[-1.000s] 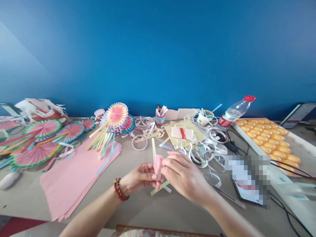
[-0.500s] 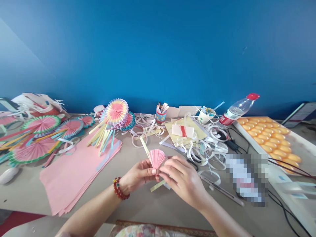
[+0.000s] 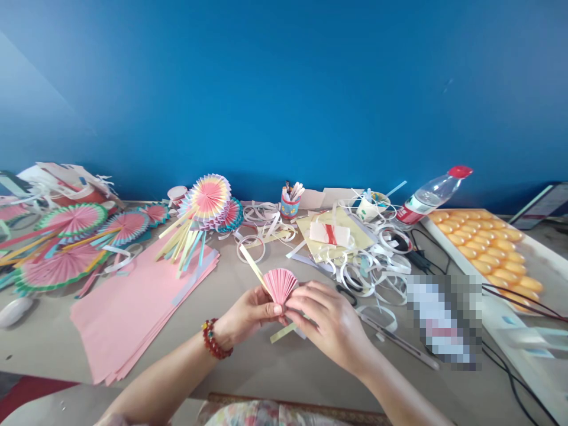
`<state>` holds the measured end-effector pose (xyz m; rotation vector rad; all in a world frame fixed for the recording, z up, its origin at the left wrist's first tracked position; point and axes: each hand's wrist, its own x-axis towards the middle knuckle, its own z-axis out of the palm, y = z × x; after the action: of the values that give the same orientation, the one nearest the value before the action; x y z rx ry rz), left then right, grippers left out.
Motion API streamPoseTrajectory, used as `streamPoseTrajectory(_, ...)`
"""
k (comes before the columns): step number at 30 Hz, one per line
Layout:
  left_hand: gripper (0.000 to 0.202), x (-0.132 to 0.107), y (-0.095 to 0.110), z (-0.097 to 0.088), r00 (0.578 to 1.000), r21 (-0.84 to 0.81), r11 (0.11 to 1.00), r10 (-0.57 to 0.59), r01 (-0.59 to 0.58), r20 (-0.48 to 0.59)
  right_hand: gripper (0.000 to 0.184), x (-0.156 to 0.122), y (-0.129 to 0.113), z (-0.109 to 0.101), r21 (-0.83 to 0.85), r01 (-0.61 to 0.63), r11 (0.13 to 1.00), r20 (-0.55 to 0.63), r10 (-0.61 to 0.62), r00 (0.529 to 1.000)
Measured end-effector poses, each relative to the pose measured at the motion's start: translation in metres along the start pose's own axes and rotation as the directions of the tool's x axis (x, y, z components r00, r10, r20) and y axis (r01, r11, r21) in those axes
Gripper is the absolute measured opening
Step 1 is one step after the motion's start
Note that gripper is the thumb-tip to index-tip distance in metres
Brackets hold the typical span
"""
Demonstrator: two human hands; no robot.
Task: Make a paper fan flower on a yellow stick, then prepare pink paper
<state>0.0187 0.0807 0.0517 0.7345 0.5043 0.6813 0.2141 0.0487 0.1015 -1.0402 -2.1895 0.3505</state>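
Note:
A small pleated pink paper fan [image 3: 279, 285] is spread out between my two hands, its folds gathered at the bottom. My left hand [image 3: 256, 310] pinches the gathered base, thumb on top. With bent fingers, my right hand [image 3: 326, 319] grips the fan's right side near the same base. One pale yellow paper strip [image 3: 252, 264] sticks up from behind the fan at the upper left. Below the fingers, another yellowish strip [image 3: 283, 333] slants out. The tips of my right fingers are partly hidden.
Pink paper sheets [image 3: 133, 307] lie at the left, with finished paper rosettes [image 3: 207, 198] on and beyond them. Curled white strips [image 3: 355, 269], a cutter-like tool [image 3: 399, 343] and a bottle [image 3: 426, 198] are at the right. A cup of pens [image 3: 290, 206] stands near the wall.
The yellow strip behind the fan leans slightly further left, and the fan has shifted a little left at its top. Both hands keep nearly the same grip.

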Motion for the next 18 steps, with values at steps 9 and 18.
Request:
streamPoseTrajectory(9,0.026,-0.0008,0.0021,0.0011,1.000,0.023,1.000,0.012,-0.012,0.000,0.009,0.0014,-0.0008,-0.0005,0.018,-0.004,1.000,-0.006,0.004,1.000)
streamPoseTrajectory(18,0.026,-0.0002,0.0000,-0.0007,1.000,0.032,0.999,0.005,-0.004,-0.010,0.005,0.0028,0.0012,0.0004,0.042,-0.049,0.998,0.036,0.048,0.998)
